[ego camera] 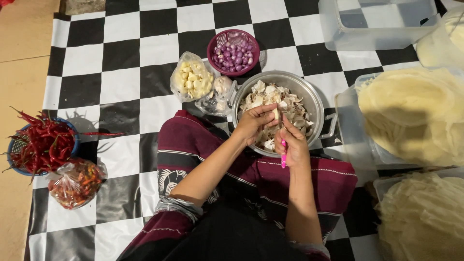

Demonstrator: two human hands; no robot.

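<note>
My left hand (254, 123) pinches a pale garlic clove (275, 114) over the metal pot (316, 99) of peelings in my lap, and my right hand (292, 145) is clenched round a pink-handled knife (283, 157) — blade hidden — just beside the clove. Past the pot lie a bag of peeled cloves (192, 81) and a purple basket of shallots (233, 51); red chillies (42, 145) sit well off to my left — 2 heaps of pale crackers (411, 111) to my right.
</note>
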